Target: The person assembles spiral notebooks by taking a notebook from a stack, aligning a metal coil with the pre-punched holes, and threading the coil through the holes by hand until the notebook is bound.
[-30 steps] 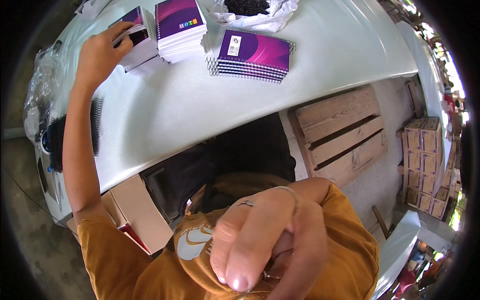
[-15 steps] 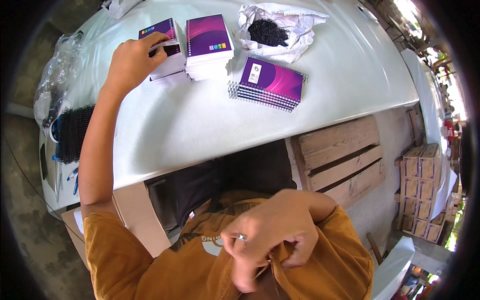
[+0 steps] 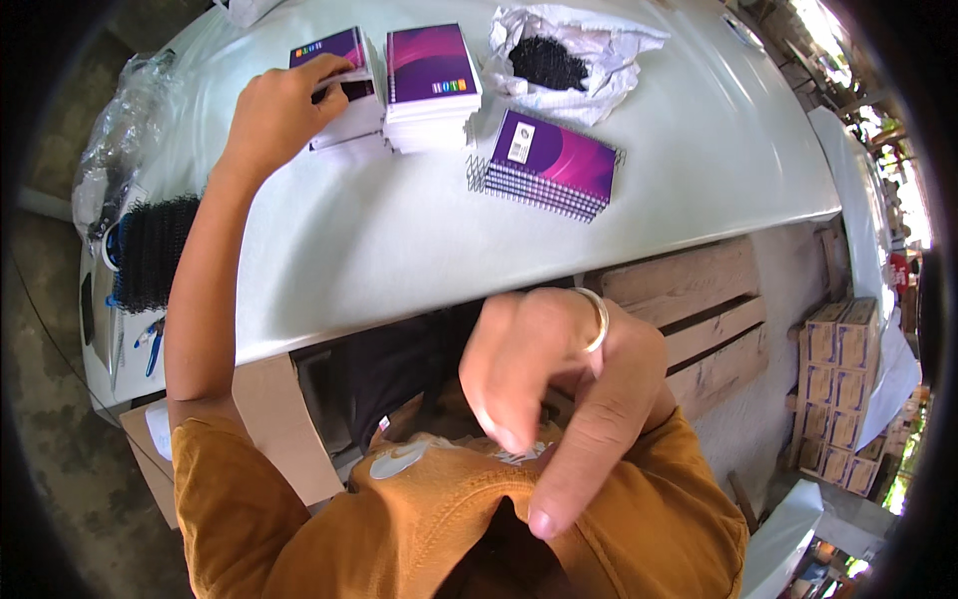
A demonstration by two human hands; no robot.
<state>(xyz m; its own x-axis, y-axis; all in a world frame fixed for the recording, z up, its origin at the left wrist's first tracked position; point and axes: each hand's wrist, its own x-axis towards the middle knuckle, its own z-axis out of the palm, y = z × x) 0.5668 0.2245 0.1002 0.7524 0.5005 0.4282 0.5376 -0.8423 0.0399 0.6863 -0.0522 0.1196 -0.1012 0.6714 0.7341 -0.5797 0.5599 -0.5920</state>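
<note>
My left hand (image 3: 284, 115) reaches to the back left of the table, its fingers pinched on the white edge of a notebook (image 3: 337, 80) at the left stack. Purple spiral notebooks (image 3: 431, 75) are piled beside it in a second stack. To the right lies a smaller pile of purple wire-bound notebooks (image 3: 559, 165), coils sticking out at its sides. My right hand (image 3: 569, 369) is raised close in front of my chest, a ring on one finger. Its fingers are loosely bent and partly blurred, the thumb points down apart from them, and nothing shows between them.
A crumpled white bag (image 3: 609, 85) holds black coils (image 3: 549, 65). Black binding coils (image 3: 155, 255), blue-handled pliers (image 3: 153, 344) and clear plastic (image 3: 125, 130) lie at the table's left. A wooden pallet (image 3: 699, 309) and stacked cartons (image 3: 838, 389) stand to the right.
My right hand has lifted away from the shirt front, up and nearer to view. My left hand stays at the left stack. The view has shifted slightly.
</note>
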